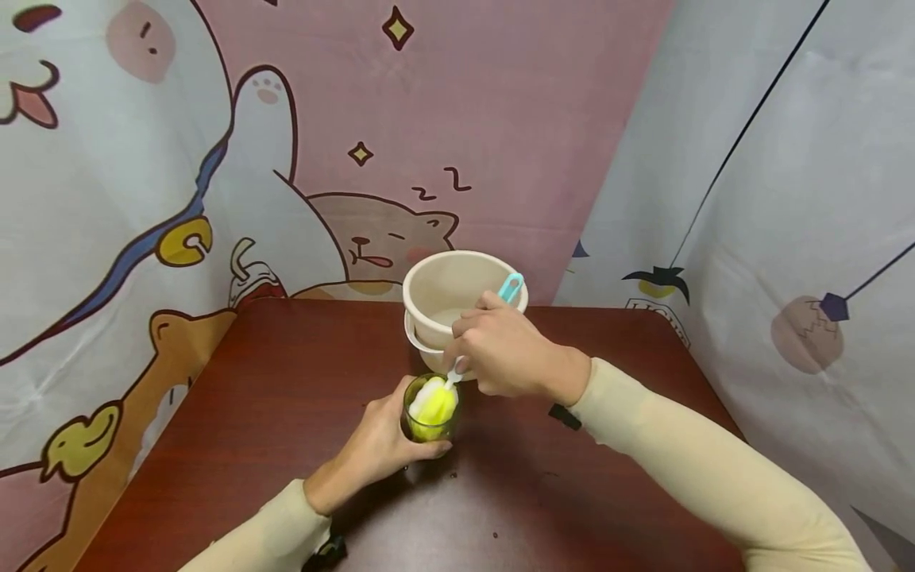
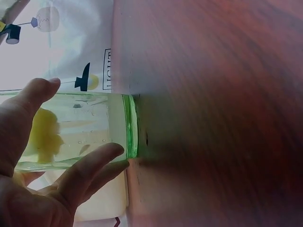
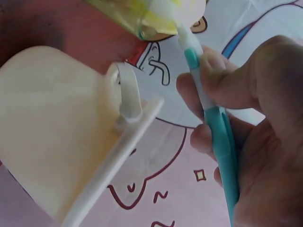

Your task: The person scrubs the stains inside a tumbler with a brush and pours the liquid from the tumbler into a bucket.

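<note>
The left hand (image 1: pixel 379 437) has fingers wrapped round a green-tinted glass cup (image 2: pixel 83 130), on or just above the red-brown tabletop (image 1: pixel 286 397); likely slippery, breakable, best held mid-wall. The right hand (image 1: pixel 506 349) grips the likely soft yellow-and-white sponge brush (image 1: pixel 434 407), inside it, by its teal-and-white plastic handle (image 3: pixel 218 135)

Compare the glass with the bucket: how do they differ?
The glass is see-through and greenish; the bucket is opaque cream.
The glass is clearly smaller and narrower than the bucket.
The left hand grips the glass; the bucket is unheld.
Both are open at the top.
</note>
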Demonstrator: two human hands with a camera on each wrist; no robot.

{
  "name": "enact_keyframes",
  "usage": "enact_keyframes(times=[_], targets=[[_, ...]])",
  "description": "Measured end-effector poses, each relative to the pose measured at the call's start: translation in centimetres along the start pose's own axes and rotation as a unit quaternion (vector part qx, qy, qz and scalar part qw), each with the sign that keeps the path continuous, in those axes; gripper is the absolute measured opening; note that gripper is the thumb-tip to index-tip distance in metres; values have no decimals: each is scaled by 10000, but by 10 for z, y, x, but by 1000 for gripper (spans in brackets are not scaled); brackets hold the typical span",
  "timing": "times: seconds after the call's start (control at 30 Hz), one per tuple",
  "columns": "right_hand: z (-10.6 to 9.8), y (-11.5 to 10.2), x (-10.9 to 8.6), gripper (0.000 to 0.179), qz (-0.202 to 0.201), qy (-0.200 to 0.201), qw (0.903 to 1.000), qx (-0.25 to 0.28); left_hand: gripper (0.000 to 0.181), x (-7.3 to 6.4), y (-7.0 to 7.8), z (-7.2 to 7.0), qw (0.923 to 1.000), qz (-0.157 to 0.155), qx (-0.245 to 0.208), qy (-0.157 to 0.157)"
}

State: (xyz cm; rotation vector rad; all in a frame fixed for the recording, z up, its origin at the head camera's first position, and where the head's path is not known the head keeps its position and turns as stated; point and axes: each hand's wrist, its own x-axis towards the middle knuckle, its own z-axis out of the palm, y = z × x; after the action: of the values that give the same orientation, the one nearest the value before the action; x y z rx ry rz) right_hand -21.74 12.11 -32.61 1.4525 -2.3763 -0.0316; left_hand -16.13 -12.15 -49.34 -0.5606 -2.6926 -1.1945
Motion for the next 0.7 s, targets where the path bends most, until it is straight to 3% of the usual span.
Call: enact_keyframes(times=[0.3, 0.5, 0.7], targets=[[-8, 16, 2, 24, 69, -203, 9986, 488, 93, 1, 2, 0, 10000, 62, 25, 17], [2, 17, 6, 27, -23, -342, 9969, 710, 92, 1, 3, 0, 10000, 20, 33, -21], [12, 8, 9, 27, -126, -452, 9973, 570, 89, 1, 3, -1, 10000, -13, 75, -52]])
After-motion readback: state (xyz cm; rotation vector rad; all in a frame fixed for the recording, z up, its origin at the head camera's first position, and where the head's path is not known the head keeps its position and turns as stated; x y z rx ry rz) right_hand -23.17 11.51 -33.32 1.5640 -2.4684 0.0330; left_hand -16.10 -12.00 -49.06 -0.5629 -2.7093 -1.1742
